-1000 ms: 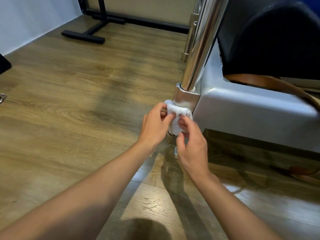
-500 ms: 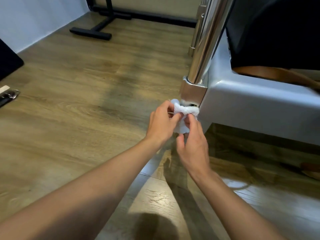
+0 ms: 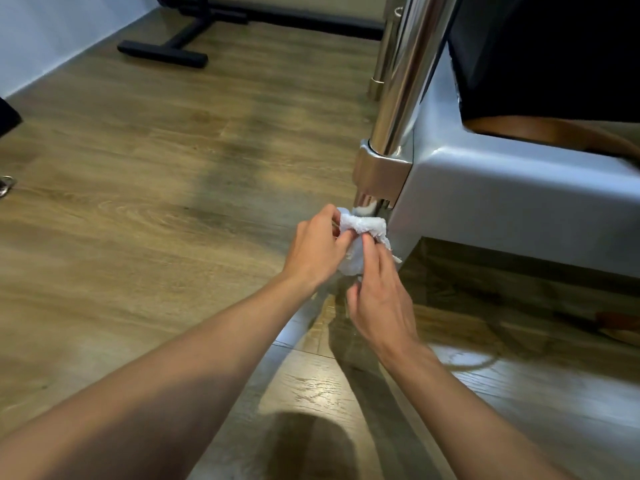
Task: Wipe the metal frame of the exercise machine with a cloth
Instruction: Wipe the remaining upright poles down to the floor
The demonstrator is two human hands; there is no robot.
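A shiny chrome post [image 3: 403, 74] rises from a metal bracket [image 3: 379, 174] at the corner of the machine's silver-grey frame [image 3: 512, 199]. A small white cloth [image 3: 362, 230] is wrapped round the thin chrome leg just below that bracket. My left hand [image 3: 315, 247] pinches the cloth's left end. My right hand [image 3: 379, 296] pinches the right part from below. The leg behind the cloth is mostly hidden.
Wood-plank floor [image 3: 156, 202] spreads to the left and front. A black T-shaped stand foot [image 3: 166, 53] lies at the far wall. Black upholstery [image 3: 554, 53] and a brown strap [image 3: 540, 131] sit on the machine. A metal clip [image 3: 5, 187] shows at the left edge.
Both hands and the cloth have slipped down from the bracket's lower edge onto the thin leg beneath it. The view has shifted slightly to the left.
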